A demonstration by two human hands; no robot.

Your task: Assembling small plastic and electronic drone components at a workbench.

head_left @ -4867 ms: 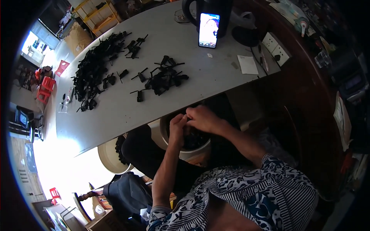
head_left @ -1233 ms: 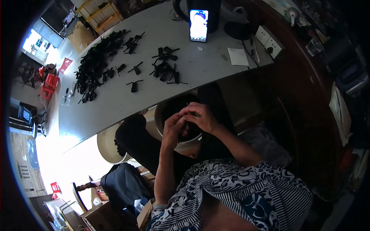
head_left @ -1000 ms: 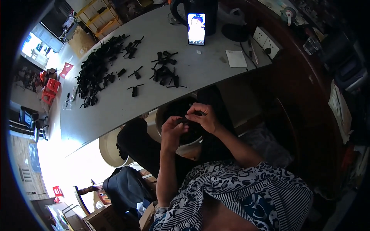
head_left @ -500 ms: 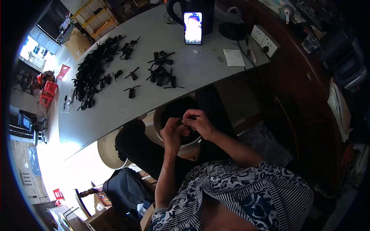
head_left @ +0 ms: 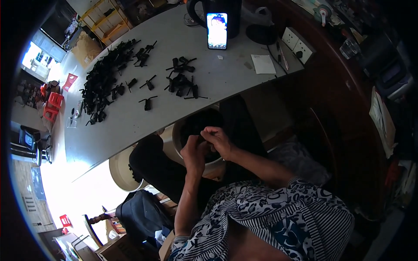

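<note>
Over a pale bucket (head_left: 177, 138) between my knees, both hands meet with fingers bent inward. My left hand (head_left: 193, 153) is closed. My right hand (head_left: 219, 141) pinches with thumb and forefinger close against the left fingertips. What they hold is too small and dark to make out. Dark contents fill the bucket below. On the grey table (head_left: 130, 135) ahead lie small black plastic parts with thin protruding arms: a long heap (head_left: 98, 87) at the left, a smaller cluster (head_left: 179, 82) nearer the middle, and a few single pieces (head_left: 148, 103) between.
A lit phone (head_left: 217, 31) stands upright against a dark jug (head_left: 230, 17) at the table's back. Toward the right are a white card (head_left: 263, 64) and a power strip (head_left: 298, 45). Another pale bucket (head_left: 119, 174) holding black parts stands left of my knee, near a dark bag (head_left: 141, 215).
Both hands have shifted slightly; the right hand has moved a little left and lower, its fingers closer to the left hand's. The parts on the table are unchanged.
</note>
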